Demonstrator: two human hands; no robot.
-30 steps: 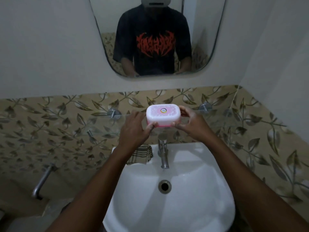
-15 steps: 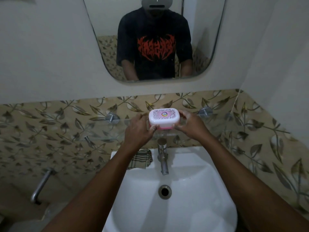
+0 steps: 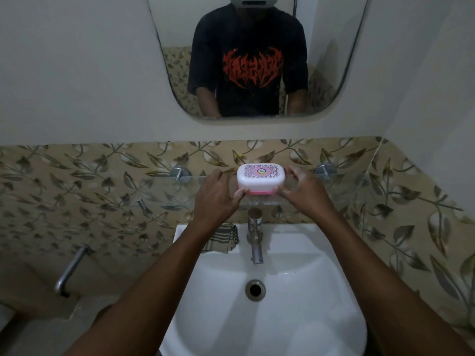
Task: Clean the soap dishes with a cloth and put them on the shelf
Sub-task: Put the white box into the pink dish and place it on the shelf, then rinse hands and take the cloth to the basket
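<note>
A white soap dish [image 3: 260, 178] with a patterned lid and a pink base rests on, or just above, the glass shelf [image 3: 159, 192] fixed to the leaf-patterned tiles. My left hand [image 3: 218, 196] grips its left end and my right hand [image 3: 302, 192] grips its right end, fingers wrapped around the sides. A striped cloth [image 3: 226, 238] lies folded on the sink's back rim, left of the tap, partly hidden by my left forearm.
The white sink [image 3: 282, 304] sits below the shelf with a metal tap [image 3: 255, 237] at its back. A mirror [image 3: 257, 55] hangs above. A metal pipe [image 3: 70, 268] sticks out of the wall at lower left. The side wall stands close on the right.
Both hands have carried the soap dish away from me and down onto the glass shelf. The camera has tilted up slightly.
</note>
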